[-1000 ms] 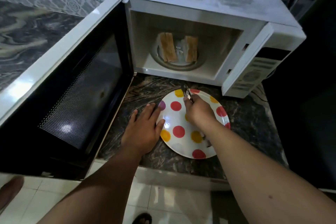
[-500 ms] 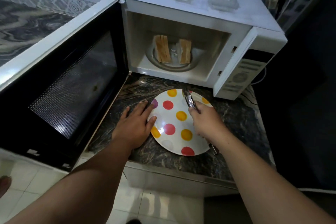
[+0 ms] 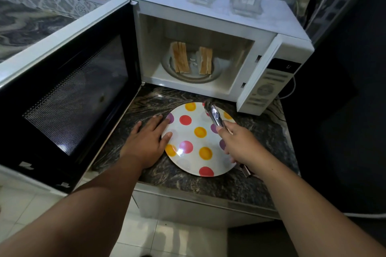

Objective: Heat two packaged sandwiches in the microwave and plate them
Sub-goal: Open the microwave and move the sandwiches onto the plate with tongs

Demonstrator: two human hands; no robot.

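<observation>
Two sandwiches (image 3: 192, 60) stand on the turntable inside the open microwave (image 3: 219, 27), at 12 o'clock from the dotted plate (image 3: 188, 165). The left hand (image 3: 146, 142) lies flat, fingers straight, touching the plate's rim; the right hand (image 3: 240, 146) grips metal tongs (image 3: 215, 116) over the plate.

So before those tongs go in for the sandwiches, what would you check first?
1. Microwave door swung fully open: ok.
2. Both sandwiches standing on the turntable, in reach: ok.
3. Tongs held by the right hand: ok.
4. Tong tips open enough to grab: cannot tell.
5. Dotted plate bare, steadied at its rim by the left hand: ok.
6. Sandwiches cool enough: cannot tell.
</observation>
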